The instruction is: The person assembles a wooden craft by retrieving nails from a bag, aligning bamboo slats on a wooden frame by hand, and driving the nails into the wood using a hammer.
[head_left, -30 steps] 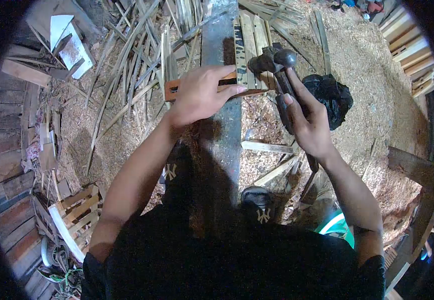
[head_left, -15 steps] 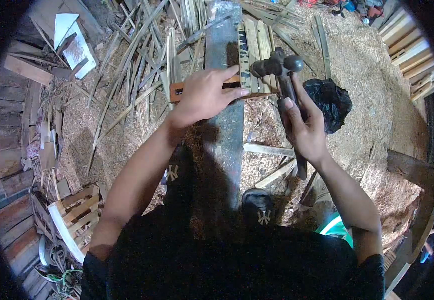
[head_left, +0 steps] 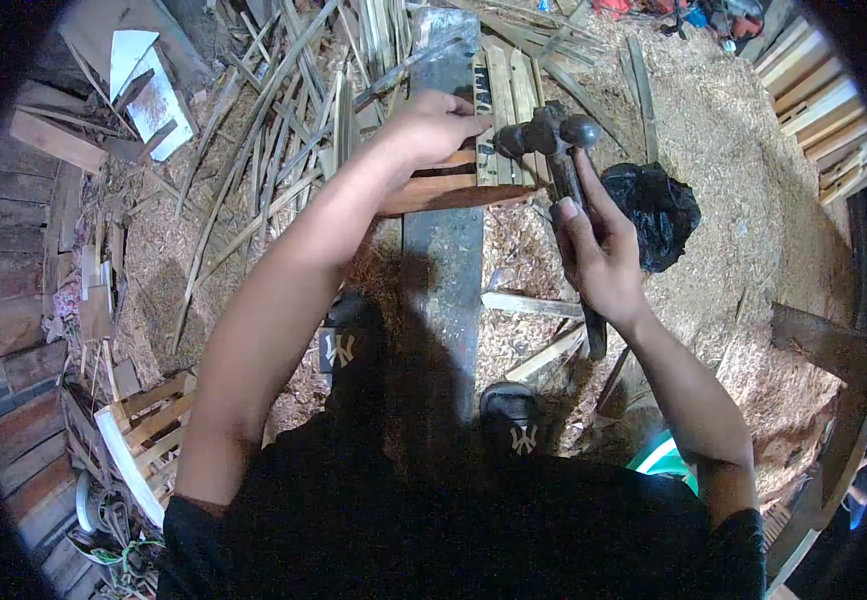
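My right hand (head_left: 606, 265) is wrapped around the handle of a ball-peen hammer (head_left: 551, 137), its head raised beside a slatted wooden piece. That slatted wooden piece (head_left: 509, 125) lies across a long grey plank, with pale slats side by side and a reddish-brown board (head_left: 434, 193) along the near side. One slat bears dark markings. My left hand (head_left: 439, 128) is at the left ends of the slats, its fingers drawn together near the marked one. Whatever those fingertips pinch is too small or hidden to make out.
The grey plank (head_left: 444, 270) runs away from me between my shoes. Thin wood strips (head_left: 264, 120) are heaped at the left on sawdust. A black plastic bag (head_left: 654, 215) lies right of the hammer. Slatted wooden pieces (head_left: 819, 110) stand far right, another (head_left: 154, 430) lower left.
My left hand has moved up and slightly right from the near board to the farther slat ends, fingers now drawn together. The hammer shifted slightly left in my right hand.
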`<state>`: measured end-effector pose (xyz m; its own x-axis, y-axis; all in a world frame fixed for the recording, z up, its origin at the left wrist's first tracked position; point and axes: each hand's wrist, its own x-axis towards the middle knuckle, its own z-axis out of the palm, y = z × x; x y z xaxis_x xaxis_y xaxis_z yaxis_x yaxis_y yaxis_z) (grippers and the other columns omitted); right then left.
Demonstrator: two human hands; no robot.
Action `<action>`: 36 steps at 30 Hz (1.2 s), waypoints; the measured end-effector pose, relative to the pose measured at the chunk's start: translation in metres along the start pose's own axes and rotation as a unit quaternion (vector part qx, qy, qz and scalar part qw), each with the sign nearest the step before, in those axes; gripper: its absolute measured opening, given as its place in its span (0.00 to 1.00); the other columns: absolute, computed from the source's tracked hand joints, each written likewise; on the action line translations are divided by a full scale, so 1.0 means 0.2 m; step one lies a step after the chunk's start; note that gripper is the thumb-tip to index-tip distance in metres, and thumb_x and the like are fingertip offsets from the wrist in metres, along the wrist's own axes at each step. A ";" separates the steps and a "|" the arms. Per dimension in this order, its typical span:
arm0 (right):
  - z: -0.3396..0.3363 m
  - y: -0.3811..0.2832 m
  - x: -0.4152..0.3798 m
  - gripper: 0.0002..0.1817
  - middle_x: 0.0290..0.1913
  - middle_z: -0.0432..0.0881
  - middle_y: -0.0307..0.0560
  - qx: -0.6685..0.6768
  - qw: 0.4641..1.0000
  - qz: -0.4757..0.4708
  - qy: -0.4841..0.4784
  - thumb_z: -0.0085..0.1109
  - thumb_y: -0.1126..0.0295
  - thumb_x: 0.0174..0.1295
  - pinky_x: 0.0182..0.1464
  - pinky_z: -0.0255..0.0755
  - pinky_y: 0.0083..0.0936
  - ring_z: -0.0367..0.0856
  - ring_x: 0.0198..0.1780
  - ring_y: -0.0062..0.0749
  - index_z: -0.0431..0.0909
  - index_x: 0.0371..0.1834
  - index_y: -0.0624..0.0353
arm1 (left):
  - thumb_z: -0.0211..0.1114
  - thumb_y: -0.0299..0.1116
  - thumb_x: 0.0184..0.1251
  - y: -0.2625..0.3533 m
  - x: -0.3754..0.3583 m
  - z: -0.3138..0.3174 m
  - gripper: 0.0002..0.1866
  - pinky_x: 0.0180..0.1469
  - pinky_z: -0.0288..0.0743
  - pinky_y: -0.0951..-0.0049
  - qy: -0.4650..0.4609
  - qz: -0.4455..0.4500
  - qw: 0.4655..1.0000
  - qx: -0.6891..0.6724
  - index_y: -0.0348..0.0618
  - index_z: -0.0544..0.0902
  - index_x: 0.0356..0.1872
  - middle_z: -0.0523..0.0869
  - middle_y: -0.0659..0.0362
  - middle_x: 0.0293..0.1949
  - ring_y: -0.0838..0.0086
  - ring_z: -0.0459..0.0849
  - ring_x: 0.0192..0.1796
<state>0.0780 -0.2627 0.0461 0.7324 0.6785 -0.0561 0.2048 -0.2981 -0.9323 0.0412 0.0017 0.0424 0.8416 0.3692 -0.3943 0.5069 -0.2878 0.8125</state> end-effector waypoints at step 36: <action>0.04 0.05 0.01 0.30 0.78 0.75 0.62 -0.014 0.999 -0.032 0.040 0.52 0.70 0.83 0.78 0.62 0.30 0.71 0.79 0.36 0.62 0.84 0.66 | 0.78 0.36 0.72 -0.13 0.18 0.18 0.19 0.41 0.80 0.69 0.143 0.044 0.947 -0.283 0.28 0.89 0.53 0.92 0.53 0.37 0.76 0.84 0.35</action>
<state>0.0766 -0.2580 0.0329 0.7664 0.6415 0.0336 0.2705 -0.2748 -0.9227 0.0641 -0.0089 -0.0087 0.7504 0.6129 -0.2473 0.1874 0.1614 0.9689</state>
